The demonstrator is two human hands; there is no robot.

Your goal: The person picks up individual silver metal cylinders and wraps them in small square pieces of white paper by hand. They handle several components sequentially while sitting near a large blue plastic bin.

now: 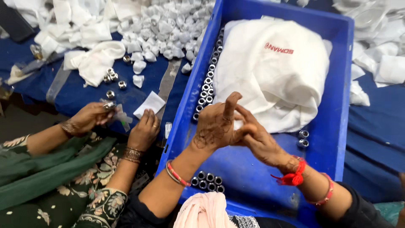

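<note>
Now the left hand (pixel 217 124) and right hand (pixel 257 139) are pressed together, holding nothing visible, above the blue crate (pixel 341 126) near the table's front edge, so rub gently, clear of the metal rings (pixel 206 86) along its left wall.

Whole work surface is covered in a dark blue cloth (pixel 371 126), kinda wrinkled, running from the far left over to the right edge. On the near left there's a strip of dull brownish floor (pixel 25 120) showing just past the cloth's edge. Light is soft and even, no hard shadows anywhere.
</note>
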